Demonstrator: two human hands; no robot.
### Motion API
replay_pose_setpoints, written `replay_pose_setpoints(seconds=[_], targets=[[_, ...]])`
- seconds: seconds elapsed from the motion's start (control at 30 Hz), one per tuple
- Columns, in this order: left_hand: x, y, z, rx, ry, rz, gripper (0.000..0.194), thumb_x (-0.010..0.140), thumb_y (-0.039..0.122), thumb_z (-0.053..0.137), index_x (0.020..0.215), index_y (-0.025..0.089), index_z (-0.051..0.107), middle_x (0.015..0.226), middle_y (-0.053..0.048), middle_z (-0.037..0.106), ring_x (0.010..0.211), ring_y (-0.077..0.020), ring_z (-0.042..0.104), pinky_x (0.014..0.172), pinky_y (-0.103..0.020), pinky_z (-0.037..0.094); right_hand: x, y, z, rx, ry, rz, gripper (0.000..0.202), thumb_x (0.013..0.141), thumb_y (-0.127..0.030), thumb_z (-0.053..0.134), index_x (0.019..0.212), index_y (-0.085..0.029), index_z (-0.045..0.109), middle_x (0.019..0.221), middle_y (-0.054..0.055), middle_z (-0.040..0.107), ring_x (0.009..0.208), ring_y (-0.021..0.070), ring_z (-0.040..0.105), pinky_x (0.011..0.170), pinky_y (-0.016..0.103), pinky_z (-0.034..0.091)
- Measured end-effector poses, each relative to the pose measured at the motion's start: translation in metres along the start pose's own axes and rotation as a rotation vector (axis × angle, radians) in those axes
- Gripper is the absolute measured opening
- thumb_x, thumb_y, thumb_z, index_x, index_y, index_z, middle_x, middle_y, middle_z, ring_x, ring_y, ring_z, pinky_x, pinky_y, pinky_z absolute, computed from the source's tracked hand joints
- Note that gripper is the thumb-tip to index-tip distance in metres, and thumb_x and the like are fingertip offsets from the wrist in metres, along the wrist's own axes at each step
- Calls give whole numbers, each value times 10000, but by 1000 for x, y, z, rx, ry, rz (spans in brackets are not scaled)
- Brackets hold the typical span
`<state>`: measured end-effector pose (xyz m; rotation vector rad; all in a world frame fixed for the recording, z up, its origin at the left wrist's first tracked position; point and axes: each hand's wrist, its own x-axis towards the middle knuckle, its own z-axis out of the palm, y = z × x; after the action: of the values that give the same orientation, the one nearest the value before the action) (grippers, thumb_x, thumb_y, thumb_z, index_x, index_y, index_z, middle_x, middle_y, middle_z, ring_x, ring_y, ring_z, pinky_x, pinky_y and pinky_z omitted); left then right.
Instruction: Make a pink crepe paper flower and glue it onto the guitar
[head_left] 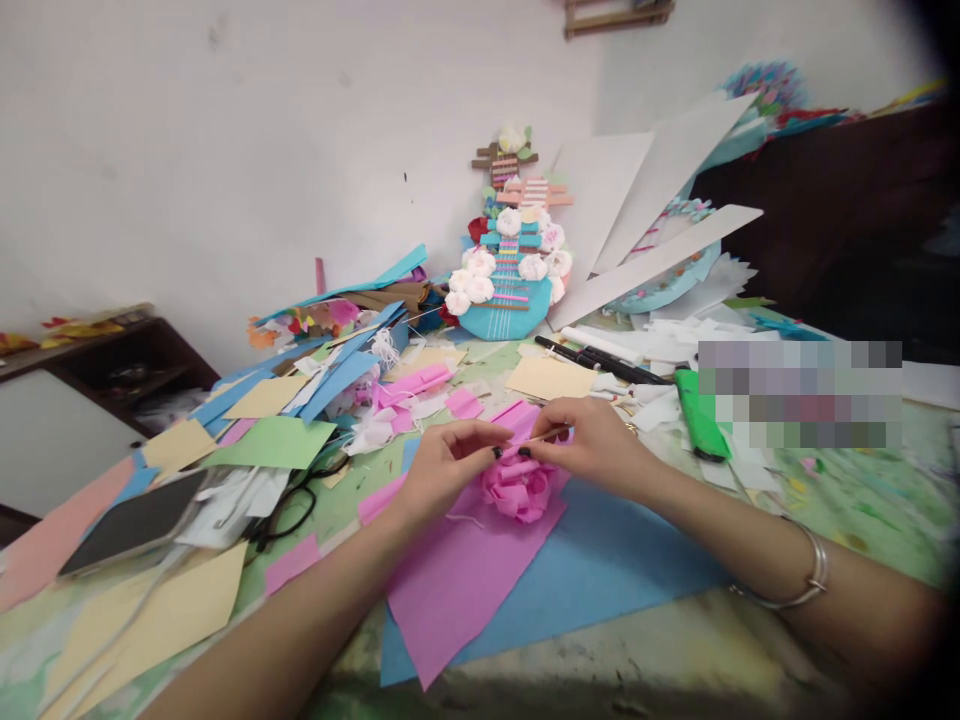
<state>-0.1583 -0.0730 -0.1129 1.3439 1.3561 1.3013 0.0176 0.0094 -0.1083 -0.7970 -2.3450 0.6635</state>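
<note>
My left hand (459,456) is pinched, thumb to fingertips, on pink crepe paper at the middle of the table. Beside it, my right hand (592,440) pinches a thin brown stick (546,435) that lies across the paper, close to the left fingertips. Just below both hands is a ruffled pink crepe paper flower (517,492). Under the flower lies a flat purple-pink sheet (465,590), partly over a larger blue sheet (600,565). My fingers hide part of the paper between them.
A blue craft lute with white flowers (506,310) leans at the back. Black markers (600,362) and a green box cutter (701,415) lie to the right. On the left are a phone (135,525), glasses (289,515) and scattered coloured paper (274,442).
</note>
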Motion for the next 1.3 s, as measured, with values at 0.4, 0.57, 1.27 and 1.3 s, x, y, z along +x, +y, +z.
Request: replay_pose_setpoints(seconds=[0.4, 0.57, 1.27, 1.3], targets=[[-1, 0, 1, 314, -6, 126, 180, 706, 206, 634, 815, 117, 747, 756, -76, 733, 679, -160, 646, 608, -223, 485, 0, 3, 0, 78, 48, 65, 81, 693, -228, 691, 639, -173, 667, 661, 10, 672, 629, 130, 584, 584, 238, 404], [1, 0, 0, 336, 5, 128, 154, 697, 166, 611, 762, 122, 743, 694, -48, 715, 611, -123, 605, 554, -192, 452, 0, 2, 2, 13, 31, 43, 74, 703, -222, 668, 654, -169, 655, 660, 9, 663, 629, 122, 570, 572, 223, 368], [2, -1, 5, 29, -77, -23, 94, 629, 173, 629, 698, 112, 608, 654, 0, 598, 576, -77, 536, 531, -177, 408, 3, 13, 5, 186, -117, 191, 207, 688, -346, 662, 648, -143, 676, 630, 37, 663, 584, 139, 573, 508, 229, 361], [3, -2, 6, 14, -78, -37, 95, 619, 163, 628, 697, 117, 599, 656, 5, 594, 571, -74, 534, 522, -174, 405, 3, 13, 5, 192, -112, 204, 203, 680, -344, 670, 647, -144, 675, 635, 41, 668, 592, 144, 581, 509, 230, 368]])
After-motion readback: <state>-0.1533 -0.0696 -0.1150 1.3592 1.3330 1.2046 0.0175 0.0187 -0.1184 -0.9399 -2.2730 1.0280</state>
